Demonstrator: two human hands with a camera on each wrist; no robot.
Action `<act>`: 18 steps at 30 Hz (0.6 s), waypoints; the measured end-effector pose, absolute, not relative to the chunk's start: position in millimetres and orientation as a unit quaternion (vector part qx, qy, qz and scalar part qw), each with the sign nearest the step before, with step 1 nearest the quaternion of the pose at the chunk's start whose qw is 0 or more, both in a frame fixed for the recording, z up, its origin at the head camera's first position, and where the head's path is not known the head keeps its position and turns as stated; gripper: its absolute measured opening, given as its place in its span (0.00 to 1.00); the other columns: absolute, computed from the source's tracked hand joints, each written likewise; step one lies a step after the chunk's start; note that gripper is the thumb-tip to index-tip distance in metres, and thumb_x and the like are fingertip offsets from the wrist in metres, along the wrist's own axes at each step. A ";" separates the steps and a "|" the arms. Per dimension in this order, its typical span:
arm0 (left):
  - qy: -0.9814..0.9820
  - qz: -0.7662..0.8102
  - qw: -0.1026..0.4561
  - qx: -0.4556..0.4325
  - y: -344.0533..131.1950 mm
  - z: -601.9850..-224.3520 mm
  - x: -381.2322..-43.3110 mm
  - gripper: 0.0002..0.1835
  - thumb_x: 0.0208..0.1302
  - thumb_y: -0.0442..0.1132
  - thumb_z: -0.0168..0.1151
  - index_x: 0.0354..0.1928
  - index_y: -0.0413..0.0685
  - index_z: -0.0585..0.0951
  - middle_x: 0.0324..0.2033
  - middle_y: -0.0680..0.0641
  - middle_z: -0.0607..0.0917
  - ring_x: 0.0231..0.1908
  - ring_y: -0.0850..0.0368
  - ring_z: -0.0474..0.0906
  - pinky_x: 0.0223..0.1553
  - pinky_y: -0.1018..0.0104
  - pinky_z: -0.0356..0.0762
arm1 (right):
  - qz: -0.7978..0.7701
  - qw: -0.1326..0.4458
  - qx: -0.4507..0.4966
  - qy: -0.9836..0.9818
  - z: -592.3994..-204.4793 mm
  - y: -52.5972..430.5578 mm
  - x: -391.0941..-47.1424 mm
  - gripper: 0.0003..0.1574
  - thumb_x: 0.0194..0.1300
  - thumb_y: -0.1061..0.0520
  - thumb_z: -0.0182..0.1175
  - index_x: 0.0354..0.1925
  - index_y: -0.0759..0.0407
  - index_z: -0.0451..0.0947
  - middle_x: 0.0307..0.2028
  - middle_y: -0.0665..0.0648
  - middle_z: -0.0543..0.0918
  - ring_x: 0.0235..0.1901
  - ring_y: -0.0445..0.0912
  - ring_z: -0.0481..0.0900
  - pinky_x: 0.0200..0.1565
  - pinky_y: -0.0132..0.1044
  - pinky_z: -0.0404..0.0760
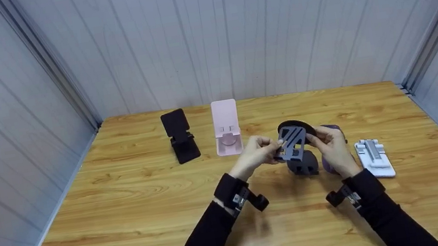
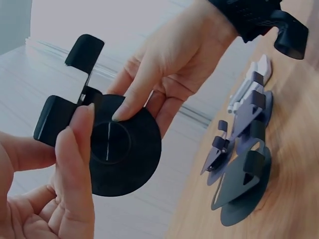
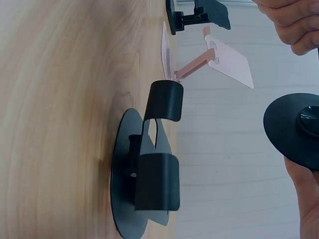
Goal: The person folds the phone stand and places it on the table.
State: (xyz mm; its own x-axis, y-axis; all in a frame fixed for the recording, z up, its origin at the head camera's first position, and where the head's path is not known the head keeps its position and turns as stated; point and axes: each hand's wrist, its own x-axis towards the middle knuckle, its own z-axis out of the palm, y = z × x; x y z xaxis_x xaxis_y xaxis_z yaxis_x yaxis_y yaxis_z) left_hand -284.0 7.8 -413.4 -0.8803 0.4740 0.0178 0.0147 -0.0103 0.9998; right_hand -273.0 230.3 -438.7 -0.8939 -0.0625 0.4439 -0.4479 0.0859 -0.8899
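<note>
A phone stand [image 1: 291, 142], with a grey slotted plate and a round black base, is held up off the table between both hands. My left hand [image 1: 255, 153] pinches the plate near its lower edge, beside the two black lips. Fingers and thumb of my right hand [image 1: 333, 148] grip the rim of the round base [image 2: 127, 172], the thumb lying on its face in the left wrist view. Just below stands a similar dark grey phone stand [image 3: 157, 181] on the table. A purple phone stand [image 1: 328, 166] is partly hidden behind the right hand.
On the wooden table [image 1: 130, 223], a black phone stand [image 1: 179, 135] and a pink one [image 1: 225, 117] stand unfolded at the back, left of the hands. A white folded phone stand [image 1: 375, 159] lies to the right. Panelled walls [image 1: 205, 34] enclose the back and sides.
</note>
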 end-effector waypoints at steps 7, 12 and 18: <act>0.729 0.654 0.080 0.184 7.2 -409.1 -280.6 0.17 0.67 0.42 0.64 0.46 0.33 0.79 0.37 0.48 0.83 0.35 0.57 0.84 0.37 0.68 0.85 | 0.655 0.126 0.170 -0.725 -434.9 229.2 -270.9 0.17 0.70 0.71 0.53 0.54 0.77 0.76 0.37 0.44 0.89 0.39 0.38 0.88 0.44 0.32 0.86; 0.755 0.627 0.107 0.161 8.8 -406.7 -278.7 0.35 0.66 0.53 0.63 0.70 0.49 0.64 0.65 0.41 0.72 0.64 0.45 0.72 0.62 0.55 0.75 | 0.665 0.074 0.150 -0.728 -430.8 227.3 -267.5 0.20 0.73 0.69 0.51 0.59 0.76 0.72 0.38 0.43 0.89 0.37 0.39 0.88 0.43 0.33 0.87; 0.657 0.713 0.201 0.143 14.1 -409.1 -279.3 0.27 0.70 0.44 0.58 0.67 0.41 0.68 0.63 0.39 0.74 0.61 0.50 0.75 0.68 0.52 0.70 | 0.666 0.021 0.135 -0.734 -427.9 226.9 -264.8 0.23 0.74 0.69 0.48 0.64 0.79 0.66 0.41 0.44 0.88 0.40 0.38 0.88 0.45 0.33 0.86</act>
State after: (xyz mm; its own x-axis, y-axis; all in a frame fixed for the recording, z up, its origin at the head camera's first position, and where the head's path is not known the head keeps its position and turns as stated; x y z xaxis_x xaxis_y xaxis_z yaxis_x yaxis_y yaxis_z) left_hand -279.3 14.1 -409.1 -0.8785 0.4741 -0.0597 -0.0982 -0.0569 0.9935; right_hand -264.8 226.9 -427.9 -0.9628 -0.1693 0.2106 -0.2259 0.0770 -0.9711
